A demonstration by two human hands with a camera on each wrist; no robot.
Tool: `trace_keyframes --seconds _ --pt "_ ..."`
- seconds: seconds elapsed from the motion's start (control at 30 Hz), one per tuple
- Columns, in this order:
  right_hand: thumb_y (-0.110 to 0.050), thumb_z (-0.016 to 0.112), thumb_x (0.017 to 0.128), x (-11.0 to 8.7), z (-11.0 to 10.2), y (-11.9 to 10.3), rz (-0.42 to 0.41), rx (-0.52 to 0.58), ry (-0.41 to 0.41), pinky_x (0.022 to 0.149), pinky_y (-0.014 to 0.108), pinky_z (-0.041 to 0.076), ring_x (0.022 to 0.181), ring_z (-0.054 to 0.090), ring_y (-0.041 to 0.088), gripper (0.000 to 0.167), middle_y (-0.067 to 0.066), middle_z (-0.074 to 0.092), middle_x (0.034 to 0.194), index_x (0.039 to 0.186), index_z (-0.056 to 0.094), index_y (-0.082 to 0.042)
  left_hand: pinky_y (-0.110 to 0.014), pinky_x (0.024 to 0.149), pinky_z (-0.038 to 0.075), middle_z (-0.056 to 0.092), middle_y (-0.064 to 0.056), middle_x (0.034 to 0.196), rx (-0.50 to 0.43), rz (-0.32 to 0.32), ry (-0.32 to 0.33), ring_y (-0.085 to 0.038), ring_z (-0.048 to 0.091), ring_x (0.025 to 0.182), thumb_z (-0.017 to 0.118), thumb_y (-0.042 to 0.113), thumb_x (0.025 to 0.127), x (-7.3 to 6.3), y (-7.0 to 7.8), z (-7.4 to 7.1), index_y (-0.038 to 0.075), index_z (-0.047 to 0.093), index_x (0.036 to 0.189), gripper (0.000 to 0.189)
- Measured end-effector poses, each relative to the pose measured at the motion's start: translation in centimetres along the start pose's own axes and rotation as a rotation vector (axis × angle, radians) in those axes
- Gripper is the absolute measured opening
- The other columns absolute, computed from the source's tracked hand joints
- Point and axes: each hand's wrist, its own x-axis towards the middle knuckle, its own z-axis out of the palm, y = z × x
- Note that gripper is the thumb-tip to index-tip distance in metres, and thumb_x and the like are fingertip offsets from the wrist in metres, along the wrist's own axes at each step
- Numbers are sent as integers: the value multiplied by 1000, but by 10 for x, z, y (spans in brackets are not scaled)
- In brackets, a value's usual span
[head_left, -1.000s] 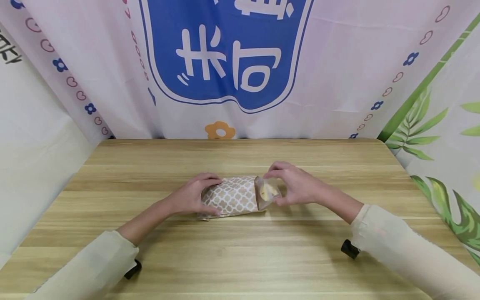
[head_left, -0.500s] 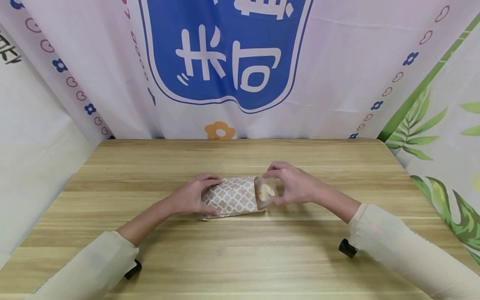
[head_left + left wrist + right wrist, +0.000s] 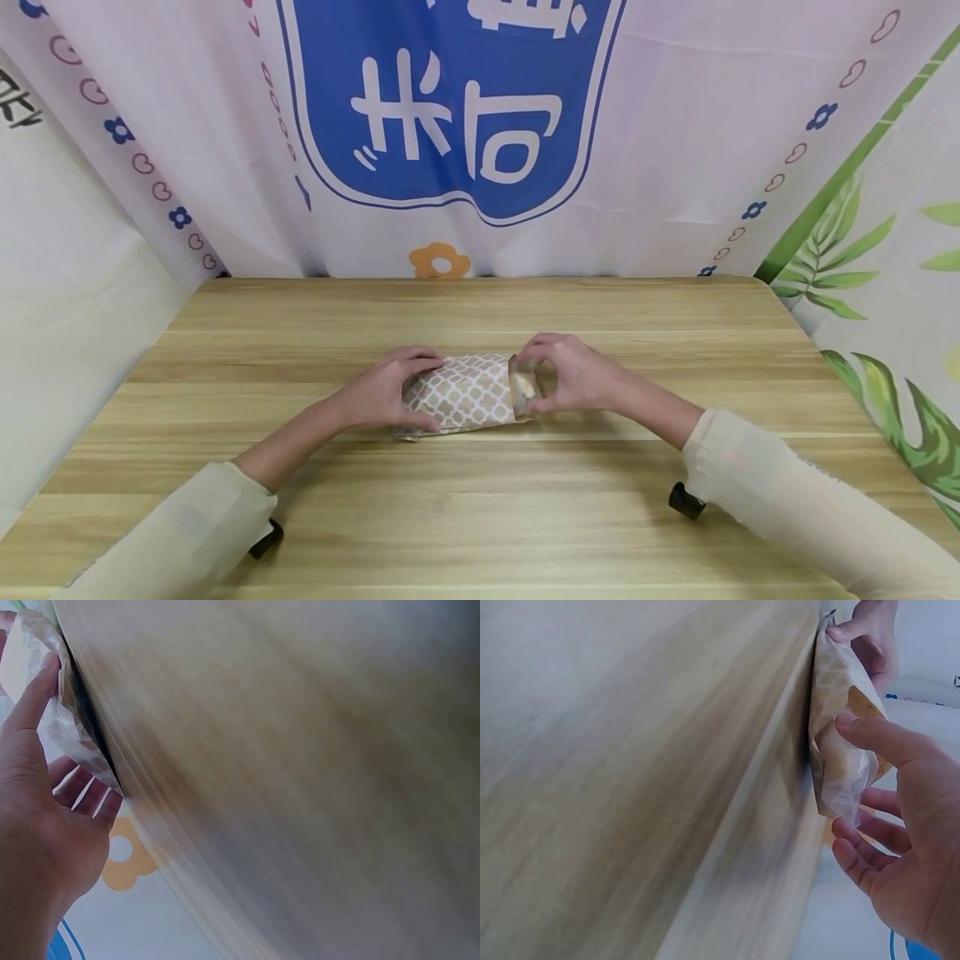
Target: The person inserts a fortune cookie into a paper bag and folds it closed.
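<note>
Reaching in with pale sleeves [image 3: 810, 492] over the surface [image 3: 480, 525]. Gripping the patterned bag [image 3: 472, 393], flat there, by its left end with the fingers of the left hand [image 3: 384, 390]. Pinching the clear packet [image 3: 527, 385] at the bag's open mouth with those of the right hand [image 3: 576, 373]. Judging the packet partly inside already, with the outer end left out; unable to tell how deep. Backed by a printed curtain [image 3: 675, 150].

This place is looking like a small booth walled in with cloth. A white curtain [image 3: 675, 117] is hanging right behind a wooden table [image 3: 480, 517], and it is showing a big blue badge [image 3: 457, 100] with white writing, an orange flower [image 3: 422, 260] and small blue flowers [image 3: 822, 116]. A pale sheet [image 3: 82, 292] is covering the left side, while printed green leaves [image 3: 843, 308] are decorating the right side.
</note>
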Motion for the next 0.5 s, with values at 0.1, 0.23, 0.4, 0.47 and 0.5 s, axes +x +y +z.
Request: trace_keyframes --seconds 0.1,0.23,0.4,0.47,0.5 --pt "-24 95 72 -1 3 0 22 9 10 101 44 55 114 65 28 59 11 66 124 123 72 -6 -55 111 45 55 -19 145 -3 3 2 -37 52 135 93 47 72 0 0 0 -4 60 140 92" --pt "-29 97 71 -3 5 1 38 2 30 99 45 57 115 64 30 68 12 63 127 128 69 -6 -55 111 45 55 -18 144 -5 7 5 -37 52 134 93 47 72 0 0 1 -4 60 140 92" --pt "-33 97 69 -6 5 5 23 3 49 94 45 59 111 65 31 84 15 60 128 137 61 1 -55 111 45 55 -19 145 -5 2 -1 -37 52 135 93 47 72 0 1 0 -4 60 141 92" --pt "-33 97 69 -8 5 7 25 5 54 91 44 59 108 64 31 88 14 61 124 139 59 1 -56 111 45 54 -19 145 -5 -2 -3 -38 51 135 93 47 73 0 2 0 -5 59 141 92" --pt "-33 97 68 -9 5 8 28 3 54 89 43 59 106 64 31 89 14 61 121 140 58 1 -56 111 45 54 -20 146 -5 -3 -5 -38 51 136 93 46 73 0 2 -1 -5 59 141 92"
